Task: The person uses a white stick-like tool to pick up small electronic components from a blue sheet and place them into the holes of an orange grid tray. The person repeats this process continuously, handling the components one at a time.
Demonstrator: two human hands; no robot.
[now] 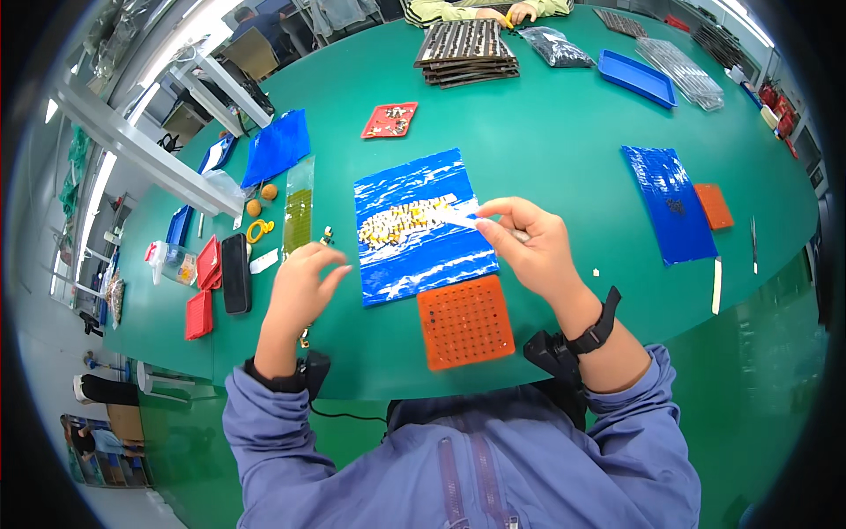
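A blue film-covered sheet (pixel 401 280) lies on the green table in front of me, with a heap of small white and yellow parts (pixel 392 227) on it. My right hand (pixel 529 242) is closed in a pinch on a white flat strip (pixel 460 217), whose far end reaches the right side of the heap. My left hand (pixel 308 280) hovers left of the sheet, thumb and fingers apart, with nothing visible in it. A few small parts (pixel 327 235) lie just beyond it. Nearest to me, an orange perforated tray (pixel 465 322) with rows of holes touches the sheet's lower edge.
Left are a black case (pixel 235 273), red trays (pixel 199 315), a yellow tape ring (pixel 259 231) and a green-yellow strip (pixel 299 207). Farther off stand a red tray of parts (pixel 389 120) and stacked dark trays (pixel 465 53), near another person's hands (pixel 520 12). A second blue sheet (pixel 670 204) lies right.
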